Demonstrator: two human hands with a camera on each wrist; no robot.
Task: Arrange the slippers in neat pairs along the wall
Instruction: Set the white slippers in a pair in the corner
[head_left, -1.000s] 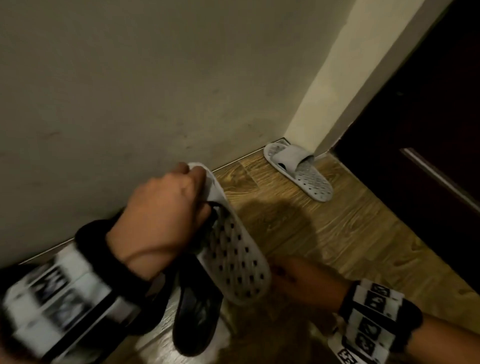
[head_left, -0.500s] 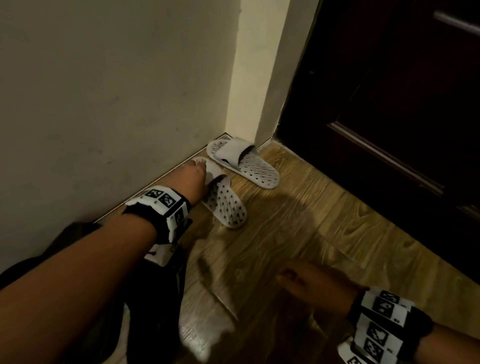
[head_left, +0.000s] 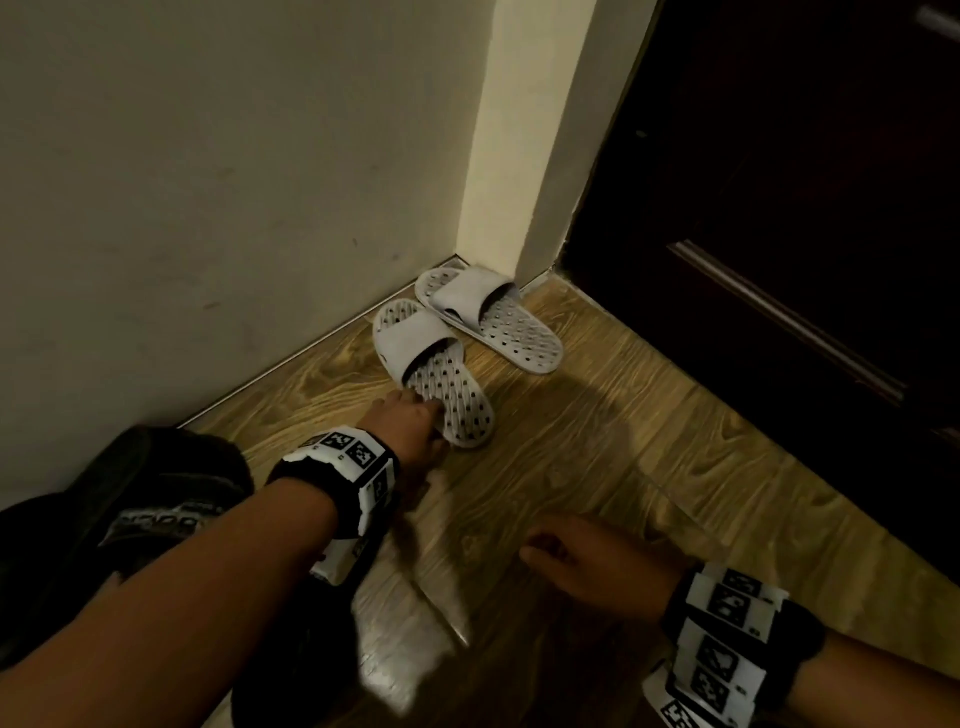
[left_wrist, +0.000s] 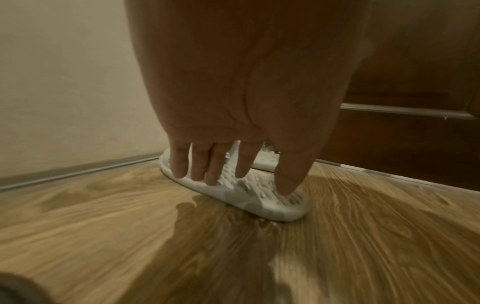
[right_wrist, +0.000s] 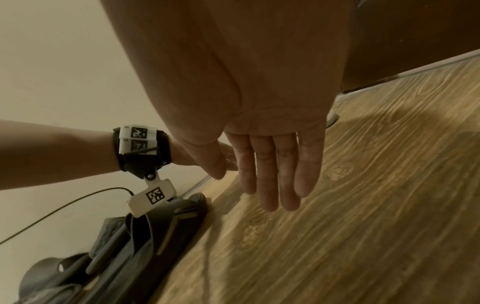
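The wall (head_left: 208, 182) runs along the wooden floor (head_left: 649, 467) to a corner beside a dark door (head_left: 779, 208), and everything here is placed against that wall. At its foot, nearest the person, lies a heap of dark slippers (right_wrist: 145, 232), touching one another along the skirting; how they pair up cannot be told. Farther along the wall, in the corner by the door, sits one white slipper (head_left: 488, 317) flat on the floor with its toe end toward the wall. Just beside it, on the side away from the corner, lies a second white slipper (head_left: 431, 369), also toe end toward the wall, the two nearly parallel and close together. The left hand (head_left: 410, 426) rests on the heel end of this second slipper, its fingers (left_wrist: 215, 164) straight and spread, tips pressing down on the perforated sole. The right hand (head_left: 587, 561) hovers over the floor well out from the wall, fingers straight and together, holding nothing.
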